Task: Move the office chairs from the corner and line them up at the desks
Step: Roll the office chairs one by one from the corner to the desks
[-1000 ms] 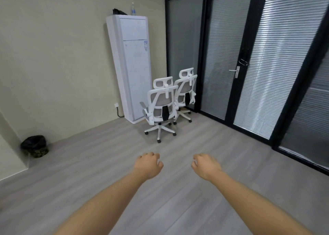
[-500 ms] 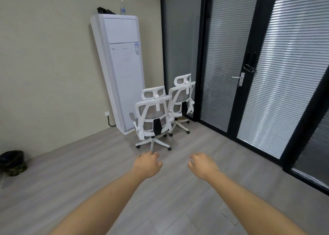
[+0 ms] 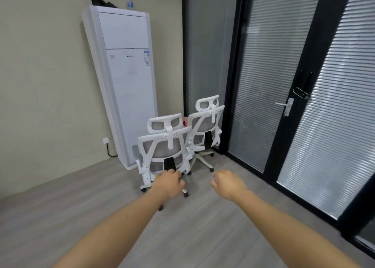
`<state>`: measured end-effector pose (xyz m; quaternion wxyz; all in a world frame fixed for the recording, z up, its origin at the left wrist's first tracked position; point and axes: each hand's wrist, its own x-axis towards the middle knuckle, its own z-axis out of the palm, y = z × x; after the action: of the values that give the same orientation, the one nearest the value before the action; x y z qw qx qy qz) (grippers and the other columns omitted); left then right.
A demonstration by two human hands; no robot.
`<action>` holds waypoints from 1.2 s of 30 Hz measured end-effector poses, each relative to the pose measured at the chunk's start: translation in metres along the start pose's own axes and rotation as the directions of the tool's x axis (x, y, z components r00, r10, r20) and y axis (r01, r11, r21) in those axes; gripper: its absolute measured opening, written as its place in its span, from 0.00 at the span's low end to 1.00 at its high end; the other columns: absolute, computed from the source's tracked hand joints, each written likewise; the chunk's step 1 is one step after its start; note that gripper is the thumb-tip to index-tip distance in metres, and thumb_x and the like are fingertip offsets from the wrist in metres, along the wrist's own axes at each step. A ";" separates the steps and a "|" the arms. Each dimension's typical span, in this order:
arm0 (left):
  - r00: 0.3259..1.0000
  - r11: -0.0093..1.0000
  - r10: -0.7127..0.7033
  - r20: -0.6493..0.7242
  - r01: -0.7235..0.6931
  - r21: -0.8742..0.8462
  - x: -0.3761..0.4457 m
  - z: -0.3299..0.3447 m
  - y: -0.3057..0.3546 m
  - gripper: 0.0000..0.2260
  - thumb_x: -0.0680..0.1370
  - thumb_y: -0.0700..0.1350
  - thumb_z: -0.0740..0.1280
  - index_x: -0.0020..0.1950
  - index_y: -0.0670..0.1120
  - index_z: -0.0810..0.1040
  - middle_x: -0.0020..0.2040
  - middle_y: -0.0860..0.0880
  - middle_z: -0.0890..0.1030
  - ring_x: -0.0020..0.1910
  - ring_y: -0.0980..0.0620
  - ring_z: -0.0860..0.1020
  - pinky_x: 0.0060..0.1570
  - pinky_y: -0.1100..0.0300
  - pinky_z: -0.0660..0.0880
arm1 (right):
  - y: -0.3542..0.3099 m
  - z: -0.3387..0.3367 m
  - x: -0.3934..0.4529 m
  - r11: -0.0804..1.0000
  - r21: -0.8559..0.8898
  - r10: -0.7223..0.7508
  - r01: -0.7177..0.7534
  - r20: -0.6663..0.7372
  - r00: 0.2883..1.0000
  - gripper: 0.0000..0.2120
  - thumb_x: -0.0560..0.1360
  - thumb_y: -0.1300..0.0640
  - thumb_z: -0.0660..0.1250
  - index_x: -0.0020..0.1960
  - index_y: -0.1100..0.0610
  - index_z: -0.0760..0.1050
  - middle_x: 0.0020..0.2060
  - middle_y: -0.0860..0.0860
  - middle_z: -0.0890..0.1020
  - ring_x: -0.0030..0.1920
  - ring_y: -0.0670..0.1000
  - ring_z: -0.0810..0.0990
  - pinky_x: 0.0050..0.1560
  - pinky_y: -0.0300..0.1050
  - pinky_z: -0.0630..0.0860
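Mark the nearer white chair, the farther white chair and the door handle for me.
Nearer white chair (image 3: 162, 153): head view, on its grey mesh backrest.
Farther white chair (image 3: 203, 125): head view, on its mesh backrest below the headrest.
Door handle (image 3: 282, 104): head view, on the silver lever.

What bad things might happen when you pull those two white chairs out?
The near chair and the far chair sit very close, so their arms or wheels might snag. The far chair stands right by the glass partition and could bump it. The power cord on the wall could perhaps catch a wheel.
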<state>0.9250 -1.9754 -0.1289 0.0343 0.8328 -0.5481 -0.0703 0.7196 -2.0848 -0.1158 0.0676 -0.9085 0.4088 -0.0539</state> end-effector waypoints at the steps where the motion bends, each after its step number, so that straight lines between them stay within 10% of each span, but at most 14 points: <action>1: 1.000 1.000 -0.002 -0.003 0.002 0.004 0.022 -0.002 -0.002 0.19 0.80 0.54 0.54 0.67 0.49 0.72 0.61 0.46 0.76 0.61 0.43 0.73 0.61 0.47 0.69 | 0.006 0.002 0.025 1.000 0.005 -0.013 0.013 -0.009 1.000 0.13 0.80 0.53 0.56 0.57 0.57 0.75 0.56 0.54 0.79 0.55 0.60 0.77 0.49 0.48 0.71; 17: 0.976 0.973 -0.216 -0.026 0.218 0.075 0.361 -0.043 -0.068 0.19 0.80 0.54 0.53 0.67 0.48 0.71 0.62 0.45 0.76 0.61 0.42 0.72 0.63 0.44 0.68 | 0.072 0.029 0.435 0.964 0.072 -0.257 0.255 0.021 0.966 0.12 0.78 0.51 0.56 0.53 0.56 0.75 0.53 0.55 0.80 0.51 0.59 0.78 0.41 0.47 0.68; 36: 0.929 0.931 -0.366 -0.059 0.365 -0.025 0.651 -0.035 -0.221 0.18 0.80 0.54 0.55 0.67 0.50 0.72 0.63 0.47 0.76 0.62 0.44 0.72 0.63 0.47 0.68 | 0.004 0.089 0.762 0.878 0.073 -0.475 0.474 -0.006 0.880 0.13 0.79 0.52 0.57 0.56 0.55 0.77 0.52 0.53 0.80 0.52 0.55 0.76 0.48 0.49 0.71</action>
<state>1.3844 -2.4853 -0.1762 0.0432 0.9217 -0.3819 -0.0532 1.2332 -2.6514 -0.1720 0.0878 -0.9782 0.1714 -0.0781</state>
